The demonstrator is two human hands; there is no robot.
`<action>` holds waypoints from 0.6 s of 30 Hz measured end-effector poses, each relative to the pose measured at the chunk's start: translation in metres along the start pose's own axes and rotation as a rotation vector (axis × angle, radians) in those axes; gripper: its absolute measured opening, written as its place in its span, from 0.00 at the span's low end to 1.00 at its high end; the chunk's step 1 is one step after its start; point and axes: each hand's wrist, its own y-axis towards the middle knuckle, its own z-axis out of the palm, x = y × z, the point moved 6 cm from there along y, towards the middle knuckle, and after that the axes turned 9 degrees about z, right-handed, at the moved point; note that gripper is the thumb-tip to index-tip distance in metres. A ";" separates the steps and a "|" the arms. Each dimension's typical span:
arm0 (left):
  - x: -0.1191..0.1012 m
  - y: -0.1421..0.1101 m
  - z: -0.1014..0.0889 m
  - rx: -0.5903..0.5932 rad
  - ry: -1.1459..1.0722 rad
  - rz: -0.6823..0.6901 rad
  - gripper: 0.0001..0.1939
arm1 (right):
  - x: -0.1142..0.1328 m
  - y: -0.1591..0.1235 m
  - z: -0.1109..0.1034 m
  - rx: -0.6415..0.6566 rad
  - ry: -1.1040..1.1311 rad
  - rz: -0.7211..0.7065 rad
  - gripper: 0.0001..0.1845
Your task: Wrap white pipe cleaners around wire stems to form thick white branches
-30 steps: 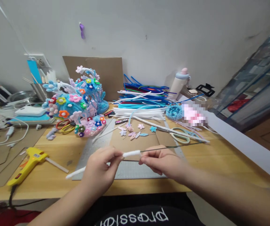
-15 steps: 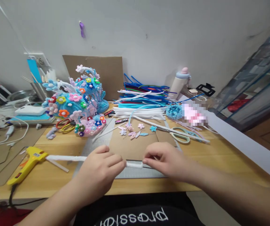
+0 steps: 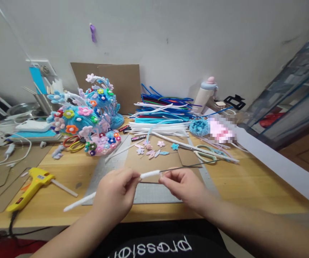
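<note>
My left hand (image 3: 116, 190) is closed around a white pipe cleaner stem (image 3: 150, 174), whose other end sticks out to the lower left. A thin dark wire (image 3: 186, 166) comes out of the stem's right end and slants up to the right. At that junction my right hand (image 3: 183, 184) is closed in a pinch, thumb and forefinger against the wire; its exact grip is partly hidden. Both hands are above a grey cutting mat (image 3: 154, 193) and a piece of cardboard (image 3: 154, 163). Small pastel fuzzy flowers and leaves (image 3: 151, 154) lie just beyond.
A yellow glue gun (image 3: 33, 184) lies at left. Behind it stands a blue sculpture (image 3: 80, 123) with colourful flowers. Bundled pipe cleaners (image 3: 159, 129) lie at the back. Scissors (image 3: 205, 156) and a bottle (image 3: 205, 95) are at right.
The stem has been raised and tilted, its left end swinging down and away from the glue gun. The dark wire now shows clearly beyond my right fingers.
</note>
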 end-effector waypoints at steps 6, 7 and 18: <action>0.000 0.002 -0.005 0.103 0.390 0.053 0.09 | 0.024 -0.013 -0.008 -0.198 -0.757 -0.419 0.15; 0.003 0.003 -0.007 0.110 0.395 0.035 0.09 | 0.025 -0.015 -0.009 -0.199 -0.806 -0.459 0.15; -0.002 0.003 -0.007 0.223 0.164 0.024 0.09 | 0.049 -0.025 0.008 -0.293 -1.048 -0.963 0.15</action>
